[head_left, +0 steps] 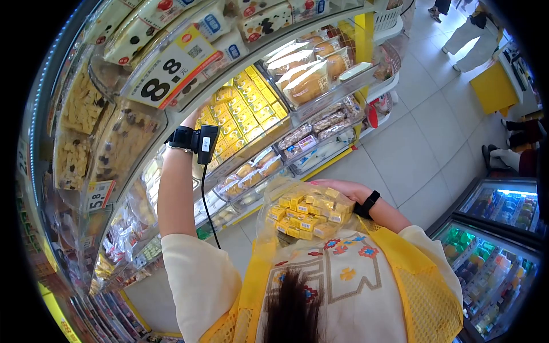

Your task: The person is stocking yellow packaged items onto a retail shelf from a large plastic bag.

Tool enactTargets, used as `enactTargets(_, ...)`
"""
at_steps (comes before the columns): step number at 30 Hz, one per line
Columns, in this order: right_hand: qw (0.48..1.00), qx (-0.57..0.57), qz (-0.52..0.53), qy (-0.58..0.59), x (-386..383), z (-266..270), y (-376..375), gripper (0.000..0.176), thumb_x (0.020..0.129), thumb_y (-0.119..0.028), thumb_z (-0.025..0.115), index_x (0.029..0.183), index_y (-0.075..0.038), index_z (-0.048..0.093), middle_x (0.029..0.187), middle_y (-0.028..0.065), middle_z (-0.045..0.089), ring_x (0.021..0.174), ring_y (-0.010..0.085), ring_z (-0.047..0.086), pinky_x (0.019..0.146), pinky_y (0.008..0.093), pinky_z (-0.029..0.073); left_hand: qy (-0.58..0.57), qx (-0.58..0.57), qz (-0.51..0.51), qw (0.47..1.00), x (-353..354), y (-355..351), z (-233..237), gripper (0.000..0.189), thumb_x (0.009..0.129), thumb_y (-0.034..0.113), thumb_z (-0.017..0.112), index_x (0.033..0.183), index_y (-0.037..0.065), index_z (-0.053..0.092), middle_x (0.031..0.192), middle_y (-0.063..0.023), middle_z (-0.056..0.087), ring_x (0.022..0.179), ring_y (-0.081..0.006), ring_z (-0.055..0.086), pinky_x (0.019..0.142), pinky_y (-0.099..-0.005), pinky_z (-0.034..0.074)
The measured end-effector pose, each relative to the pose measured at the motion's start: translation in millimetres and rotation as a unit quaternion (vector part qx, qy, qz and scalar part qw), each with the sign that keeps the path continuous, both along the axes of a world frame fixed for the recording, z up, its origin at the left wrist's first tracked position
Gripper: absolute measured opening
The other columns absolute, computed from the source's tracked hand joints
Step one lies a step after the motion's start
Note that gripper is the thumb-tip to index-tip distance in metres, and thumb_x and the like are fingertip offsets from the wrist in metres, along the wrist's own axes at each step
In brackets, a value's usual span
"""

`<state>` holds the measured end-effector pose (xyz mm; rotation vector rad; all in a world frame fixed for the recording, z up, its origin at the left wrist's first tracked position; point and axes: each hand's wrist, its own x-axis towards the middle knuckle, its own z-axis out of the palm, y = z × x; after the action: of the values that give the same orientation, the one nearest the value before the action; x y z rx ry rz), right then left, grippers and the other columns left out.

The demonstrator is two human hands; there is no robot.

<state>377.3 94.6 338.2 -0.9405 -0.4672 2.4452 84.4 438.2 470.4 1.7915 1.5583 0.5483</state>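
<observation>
My left hand [193,118] reaches into the shelf beside rows of small yellow boxes [237,114]; its fingers are hidden by the shelf edge and price sign. A black device with a cable [207,144] is strapped to that wrist. Against my chest, my right hand [342,187] holds a clear plastic bag [269,200] from its far side. Inside the bag lie several small yellow boxes [303,216]. A black band [368,203] is around my right wrist.
Over my left arm curves a clear shelf edge with an "8.8" price sign [171,67]. Packaged bread [309,80] sits beyond the boxes. Lower bins [246,177] hold wrapped food. Drink fridges [492,257] stand at right. People's legs [466,40] show on the tiled floor.
</observation>
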Motion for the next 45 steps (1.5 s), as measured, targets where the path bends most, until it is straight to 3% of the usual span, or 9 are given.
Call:
enactTargets(4,1.0,0.006,-0.009,0.002,4,4,2,0.045,0.1,-0.028,0.049,0.136,0.0,0.045,0.134,0.0087,0.053,0.117,0.013,0.054,0.099,0.0265,0.046,0.056,0.076,-0.006,0.996,-5,13,-16,0.034,0.087,0.035,0.07,0.105,0.007,0.062,0.084,0.0019,0.058,0.076,-0.007,0.054,0.069,-0.0221,0.046)
enactTargets(12,0.999,0.006,-0.038,-0.002,13,11,1,0.045,0.101,-0.028,0.048,0.136,0.0,0.044,0.133,0.0085,0.053,0.118,0.0129,0.054,0.1,0.0263,0.045,0.101,0.103,-0.026,0.989,11,19,-24,0.034,0.086,0.034,0.071,0.105,0.007,0.062,0.084,0.0017,0.058,0.077,-0.0075,0.055,0.07,-0.0225,0.046)
enactTargets(45,0.998,0.017,-0.056,-0.005,14,2,1,0.049,0.1,-0.034,0.048,0.138,-0.003,0.044,0.134,0.008,0.053,0.116,0.0129,0.055,0.096,0.0274,0.048,0.048,0.093,-0.114,0.988,29,22,-2,0.034,0.082,0.026,0.076,0.106,0.007,0.062,0.087,0.0009,0.059,0.082,-0.0097,0.057,0.074,-0.0243,0.047)
